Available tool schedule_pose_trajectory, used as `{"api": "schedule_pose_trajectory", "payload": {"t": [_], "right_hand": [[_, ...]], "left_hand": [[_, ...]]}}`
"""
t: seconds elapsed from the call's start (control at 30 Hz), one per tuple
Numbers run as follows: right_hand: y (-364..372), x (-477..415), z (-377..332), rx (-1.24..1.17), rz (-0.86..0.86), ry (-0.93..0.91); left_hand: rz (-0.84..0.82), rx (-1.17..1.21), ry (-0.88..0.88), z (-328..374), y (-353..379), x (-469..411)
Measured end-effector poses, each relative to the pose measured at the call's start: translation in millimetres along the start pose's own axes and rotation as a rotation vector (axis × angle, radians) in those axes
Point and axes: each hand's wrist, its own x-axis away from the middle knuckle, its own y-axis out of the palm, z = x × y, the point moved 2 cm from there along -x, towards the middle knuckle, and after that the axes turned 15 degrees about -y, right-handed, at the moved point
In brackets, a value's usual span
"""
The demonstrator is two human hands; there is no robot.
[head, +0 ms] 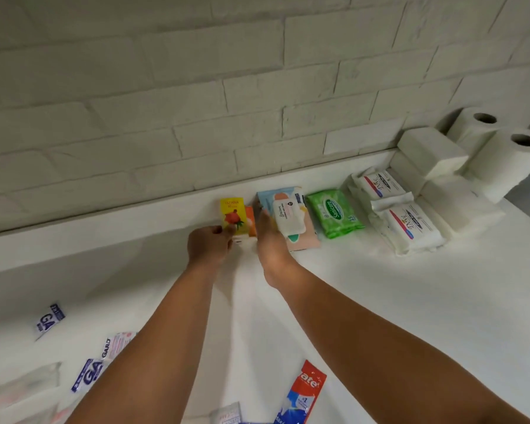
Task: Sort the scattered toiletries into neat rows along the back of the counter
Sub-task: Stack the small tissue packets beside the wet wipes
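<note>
A yellow box with a red flower stands at the back of the white counter, with an orange box close on its right. My left hand grips the yellow box's lower end. My right hand lies with straight fingers against the right side of the orange box. Right of it lie a pastel wipes pack, a green Sanicare pack and two white Dove packs in a row.
Folded white tissue stacks and two paper rolls fill the back right corner. Loose blue-and-white sachets lie at the near left, a red-and-blue toothpaste pack at the near edge. A white brick wall backs the counter.
</note>
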Motion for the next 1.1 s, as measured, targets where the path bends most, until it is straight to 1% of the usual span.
{"api": "schedule_pose_trajectory", "payload": {"t": [0.1, 0.2, 0.3, 0.47, 0.63, 0.83, 1.0, 1.1], "right_hand": [[4.9, -9.4, -0.4, -0.003, 0.016, 0.034], [12.0, -15.0, 0.2, -0.035, 0.091, 0.033], [15.2, -19.1, 1.8, -0.005, 0.097, 0.021], [15.8, -20.1, 1.3, 0.012, 0.090, 0.039], [15.7, -20.3, -1.7, -0.006, 0.095, 0.093], [15.4, -21.3, -7.3, 0.019, 0.106, 0.077], [13.2, -19.0, -10.9, 0.044, 0.046, 0.071], [12.8, -20.2, -10.7, 0.059, 0.015, 0.070]], "left_hand": [[-0.005, -0.029, -0.008, 0.0, 11.1, -23.0], [0.019, -0.054, -0.067, 1.1, 21.9, -28.7], [0.093, -0.164, -0.043, 5.0, 25.8, -24.3], [0.155, -0.410, 0.015, 2.9, 28.5, -21.5], [0.193, -0.458, 0.011, 5.5, 35.5, -22.9], [0.176, -0.478, -0.056, 11.1, 40.3, -15.9], [0.089, -0.475, -0.087, 7.4, 44.3, -15.2], [0.046, -0.506, -0.069, 6.2, 45.6, -14.9]]}}
